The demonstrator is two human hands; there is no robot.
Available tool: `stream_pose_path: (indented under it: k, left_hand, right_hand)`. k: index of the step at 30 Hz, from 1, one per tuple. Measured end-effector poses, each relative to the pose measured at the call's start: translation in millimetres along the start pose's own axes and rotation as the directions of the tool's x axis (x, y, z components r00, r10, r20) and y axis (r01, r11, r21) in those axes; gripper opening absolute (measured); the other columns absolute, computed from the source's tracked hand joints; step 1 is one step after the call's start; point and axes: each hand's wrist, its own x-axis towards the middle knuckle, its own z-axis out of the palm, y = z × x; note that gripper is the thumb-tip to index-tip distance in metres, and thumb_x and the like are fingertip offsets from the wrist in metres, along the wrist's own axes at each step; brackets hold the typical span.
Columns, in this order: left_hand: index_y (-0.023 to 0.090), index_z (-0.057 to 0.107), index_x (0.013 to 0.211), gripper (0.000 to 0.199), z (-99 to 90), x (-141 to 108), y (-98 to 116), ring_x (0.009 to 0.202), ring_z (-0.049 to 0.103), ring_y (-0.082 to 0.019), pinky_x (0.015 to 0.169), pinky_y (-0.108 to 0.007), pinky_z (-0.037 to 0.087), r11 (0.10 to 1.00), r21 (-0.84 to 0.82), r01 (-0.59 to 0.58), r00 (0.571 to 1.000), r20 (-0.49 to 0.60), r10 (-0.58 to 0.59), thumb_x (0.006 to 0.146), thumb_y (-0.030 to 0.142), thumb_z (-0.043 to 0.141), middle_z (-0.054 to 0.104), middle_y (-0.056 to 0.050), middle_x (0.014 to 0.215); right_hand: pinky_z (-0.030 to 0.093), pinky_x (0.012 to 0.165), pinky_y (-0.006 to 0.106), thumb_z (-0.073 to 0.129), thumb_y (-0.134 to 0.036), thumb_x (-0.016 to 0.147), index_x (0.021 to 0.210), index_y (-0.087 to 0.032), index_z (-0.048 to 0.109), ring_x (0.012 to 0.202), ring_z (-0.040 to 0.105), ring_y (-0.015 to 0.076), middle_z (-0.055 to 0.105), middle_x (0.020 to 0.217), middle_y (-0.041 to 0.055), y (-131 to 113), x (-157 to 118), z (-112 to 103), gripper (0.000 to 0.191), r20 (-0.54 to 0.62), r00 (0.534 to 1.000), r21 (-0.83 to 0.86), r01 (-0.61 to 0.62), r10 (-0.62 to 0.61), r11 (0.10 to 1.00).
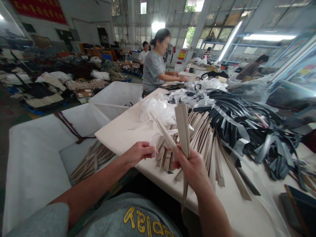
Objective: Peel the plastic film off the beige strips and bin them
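My right hand (194,166) is closed around several flat beige strips (182,126), which stick up above the table and fan apart at the top. One end of them hangs down below the fist. To its left, my left hand (140,153) is closed at the table's edge, thumb against curled fingers. A whitish, see-through bit shows at its fingertips, too blurred to name. Under and behind both hands lies a spread pile of similar beige strips (202,141). Crumpled clear plastic (158,110) rests just beyond the left hand.
Black strips (237,112) are heaped on the right of the pale table (118,135). A white bin (32,171) at left holds more beige strips (92,161); another white bin (120,92) stands behind. A co-worker (154,65) works across the table. Dark flat items (301,204) lie at lower right.
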Motion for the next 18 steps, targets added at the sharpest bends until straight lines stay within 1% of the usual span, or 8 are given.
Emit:
stream_pose_path:
  k: [3, 6, 9, 11, 13, 15, 17, 18]
  left_hand:
    - [0.012, 0.066, 0.067, 0.041, 5.8, 3.8, 2.4, 0.059, 0.058, -0.008, 0.061, -0.019, 0.05, 0.965, -0.263, -0.008, 0.998, -0.06, -0.008, 0.05, 0.038, 0.092, 0.066, -0.001, 0.067]
    - [0.012, 0.064, 0.07, 0.04, 13.8, 9.7, 2.8, 0.062, 0.063, -0.01, 0.062, -0.02, 0.054, 0.918, -0.395, 0.003, 0.995, -0.09, -0.042, 0.052, 0.034, 0.092, 0.068, -0.001, 0.072]
    - [0.013, 0.064, 0.074, 0.036, 23.1, 15.5, 1.1, 0.067, 0.067, -0.013, 0.064, -0.023, 0.056, 0.896, -0.445, 0.0, 0.991, -0.118, -0.059, 0.059, 0.033, 0.09, 0.071, -0.004, 0.08]
    - [0.013, 0.064, 0.076, 0.033, 29.4, 17.8, 0.1, 0.068, 0.067, -0.013, 0.064, -0.023, 0.056, 0.889, -0.457, -0.007, 0.991, -0.12, -0.053, 0.063, 0.033, 0.087, 0.071, -0.004, 0.081]
    - [0.013, 0.065, 0.076, 0.033, 35.6, 19.0, -0.4, 0.069, 0.067, -0.012, 0.063, -0.021, 0.055, 0.889, -0.458, -0.011, 0.993, -0.107, -0.043, 0.064, 0.034, 0.087, 0.071, -0.004, 0.081]
    - [0.013, 0.066, 0.077, 0.036, 41.3, 19.7, -0.6, 0.068, 0.066, -0.012, 0.062, -0.021, 0.055, 0.89, -0.456, -0.01, 0.995, -0.091, -0.036, 0.061, 0.036, 0.088, 0.071, -0.003, 0.08]
    - [0.013, 0.067, 0.078, 0.038, 45.9, 20.4, -0.9, 0.067, 0.066, -0.012, 0.06, -0.021, 0.055, 0.892, -0.452, -0.007, 0.997, -0.074, -0.03, 0.058, 0.037, 0.089, 0.071, -0.003, 0.079]
    - [0.013, 0.067, 0.078, 0.039, 47.7, 20.9, -1.2, 0.067, 0.066, -0.012, 0.06, -0.021, 0.055, 0.893, -0.45, -0.007, 0.997, -0.068, -0.026, 0.058, 0.037, 0.09, 0.072, -0.003, 0.079]
  right_hand:
    - [0.044, 0.046, 0.024, 0.062, -0.058, 0.083, 0.088, -0.018, 0.071, 0.044, 0.053, 0.0137, 0.059, 0.052, -0.0006, 19.6, -32.9, -21.5, 0.041, -0.106, 0.992, -0.002, -0.067, 0.067, 0.998]
    - [0.045, 0.046, 0.026, 0.059, -0.06, 0.084, 0.081, -0.019, 0.071, 0.043, 0.053, 0.0148, 0.058, 0.05, -0.0002, 43.5, -65.4, -29.9, 0.042, -0.155, 0.986, -0.087, -0.069, 0.055, 0.994]
    - [0.044, 0.047, 0.027, 0.056, -0.059, 0.086, 0.078, -0.022, 0.071, 0.043, 0.054, 0.0164, 0.055, 0.047, -0.0011, 58.5, -90.0, -26.1, 0.041, -0.205, 0.978, -0.192, -0.073, 0.033, 0.979]
    - [0.044, 0.048, 0.027, 0.054, -0.057, 0.088, 0.081, -0.023, 0.071, 0.045, 0.055, 0.0169, 0.058, 0.051, -0.0007, 63.2, -100.0, -21.8, 0.038, -0.245, 0.969, -0.252, -0.068, 0.004, 0.965]
    - [0.046, 0.053, 0.029, 0.052, -0.053, 0.09, 0.088, -0.024, 0.071, 0.052, 0.06, 0.0188, 0.067, 0.064, 0.0019, 67.5, -105.3, -18.9, 0.035, -0.27, 0.961, -0.325, -0.032, -0.06, 0.945]
    - [0.048, 0.063, 0.031, 0.05, -0.048, 0.092, 0.097, -0.024, 0.071, 0.066, 0.067, 0.0224, 0.073, 0.081, 0.0052, 74.1, -107.0, -18.2, 0.032, -0.275, 0.95, -0.419, 0.024, -0.152, 0.908]
    - [0.049, 0.069, 0.034, 0.047, -0.042, 0.094, 0.103, -0.024, 0.07, 0.076, 0.069, 0.0256, 0.074, 0.091, 0.0074, 82.4, -107.1, -19.0, 0.03, -0.268, 0.937, -0.519, 0.057, -0.225, 0.853]
    - [0.049, 0.07, 0.035, 0.046, -0.04, 0.094, 0.106, -0.024, 0.069, 0.079, 0.07, 0.0264, 0.074, 0.094, 0.0081, 86.5, -107.0, -19.6, 0.03, -0.263, 0.932, -0.561, 0.064, -0.25, 0.826]
